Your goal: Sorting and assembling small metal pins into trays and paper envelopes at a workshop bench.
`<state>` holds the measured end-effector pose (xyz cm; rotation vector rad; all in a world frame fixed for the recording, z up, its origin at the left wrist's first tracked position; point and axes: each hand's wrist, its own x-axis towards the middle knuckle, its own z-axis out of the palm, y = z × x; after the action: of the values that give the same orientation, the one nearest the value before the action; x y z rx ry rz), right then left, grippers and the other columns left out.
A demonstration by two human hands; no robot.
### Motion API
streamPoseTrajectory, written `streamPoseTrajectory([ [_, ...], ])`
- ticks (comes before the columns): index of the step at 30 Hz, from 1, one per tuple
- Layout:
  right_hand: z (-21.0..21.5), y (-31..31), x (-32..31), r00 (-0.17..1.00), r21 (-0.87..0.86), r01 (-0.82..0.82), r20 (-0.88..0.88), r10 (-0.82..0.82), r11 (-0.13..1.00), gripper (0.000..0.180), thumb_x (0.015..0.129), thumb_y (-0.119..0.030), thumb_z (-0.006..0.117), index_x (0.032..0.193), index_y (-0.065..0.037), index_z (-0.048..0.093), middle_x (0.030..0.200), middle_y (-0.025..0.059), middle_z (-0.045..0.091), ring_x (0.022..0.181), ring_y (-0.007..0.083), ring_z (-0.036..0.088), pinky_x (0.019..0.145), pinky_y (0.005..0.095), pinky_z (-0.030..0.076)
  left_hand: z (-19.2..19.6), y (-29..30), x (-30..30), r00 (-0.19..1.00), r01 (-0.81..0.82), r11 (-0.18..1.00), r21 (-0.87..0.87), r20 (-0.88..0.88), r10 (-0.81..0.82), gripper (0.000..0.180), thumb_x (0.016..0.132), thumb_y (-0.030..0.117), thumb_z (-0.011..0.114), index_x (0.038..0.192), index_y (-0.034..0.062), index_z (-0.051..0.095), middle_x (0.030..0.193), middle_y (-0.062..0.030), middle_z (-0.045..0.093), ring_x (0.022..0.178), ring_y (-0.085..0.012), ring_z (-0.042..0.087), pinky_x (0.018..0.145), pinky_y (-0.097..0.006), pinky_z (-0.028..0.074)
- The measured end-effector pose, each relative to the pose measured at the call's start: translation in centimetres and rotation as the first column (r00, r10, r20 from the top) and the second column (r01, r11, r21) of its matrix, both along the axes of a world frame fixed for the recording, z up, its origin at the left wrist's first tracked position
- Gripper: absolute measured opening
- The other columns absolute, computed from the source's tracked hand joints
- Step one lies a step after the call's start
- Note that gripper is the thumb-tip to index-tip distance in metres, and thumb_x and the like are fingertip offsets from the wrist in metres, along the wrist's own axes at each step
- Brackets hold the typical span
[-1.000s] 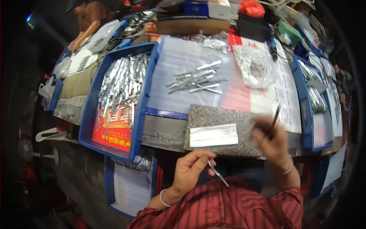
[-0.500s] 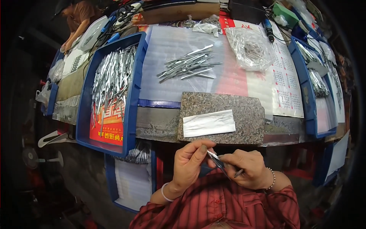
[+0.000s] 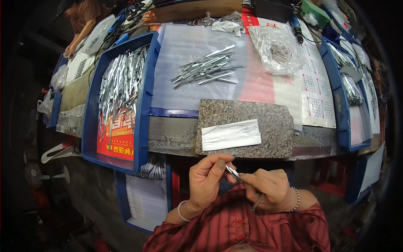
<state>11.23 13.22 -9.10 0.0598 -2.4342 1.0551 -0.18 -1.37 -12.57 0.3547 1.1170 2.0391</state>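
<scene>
Just in front of my red striped shirt, both hands work close together. My left hand [image 3: 208, 178] is closed, pinching one end of a slim shiny metal piece [image 3: 233, 172] between thumb and fingers. My right hand [image 3: 268, 189] is closed around a slim dark metal rod [image 3: 257, 202], whose lower end sticks out below the fingers. Its index finger reaches to the shiny piece. Whether the piece and the rod are joined is hidden by the fingers. Beyond the hands, a folded white cloth or paper [image 3: 231, 135] lies on a speckled stone slab [image 3: 273, 126].
Thin metal pieces [image 3: 210, 67] lie piled on plastic sheeting. A blue tray [image 3: 145, 113] of similar pieces stands left; another blue tray [image 3: 342, 113] stands right. A clear plastic bag [image 3: 277, 50] lies near a calendar sheet [image 3: 315, 96]. Another person [image 3: 86, 17] sits at far left.
The shiny piece has turned slightly in my fingers, and more of the dark rod sticks out below my right hand, pointing down and left. My left hand stays nearly in place.
</scene>
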Motion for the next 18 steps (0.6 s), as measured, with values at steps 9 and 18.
streamPoseTrajectory([
  [9, -1.1, -0.6, -0.1, 0.991, -0.104, -0.099, 0.077, 0.107, 0.990, 0.045, 0.069, 0.001, 0.070, 0.113, 0.001, 0.063, 0.062, 0.0027, 0.049, 0.047, 0.0163, 0.054, 0.041, 0.0291, 0.043, 0.1, -0.8, -0.2, 0.994, -0.032, 0.994, -0.109, -0.106, 0.020, 0.021, 0.100, 0.014, 0.055, 0.110, -0.0038, 0.063, 0.089, -0.0078, 0.067, 0.071, -0.0088, 0.063, 0.069, -0.021, 0.050],
  [18, 0.9, 3.5, -1.1, 0.975, 0.103, -0.218, 0.072, 0.211, 0.970, 0.034, 0.070, -0.003, 0.072, 0.103, -0.002, 0.069, 0.060, 0.0002, 0.048, 0.045, 0.0128, 0.052, 0.037, 0.0288, 0.042, 1.1, -0.5, -3.7, 0.712, 0.108, 0.973, -0.205, -0.667, -0.219, 0.018, 0.083, -0.003, 0.069, 0.101, -0.0011, 0.068, 0.088, -0.0108, 0.068, 0.077, -0.0189, 0.067, 0.066, -0.027, 0.051],
])
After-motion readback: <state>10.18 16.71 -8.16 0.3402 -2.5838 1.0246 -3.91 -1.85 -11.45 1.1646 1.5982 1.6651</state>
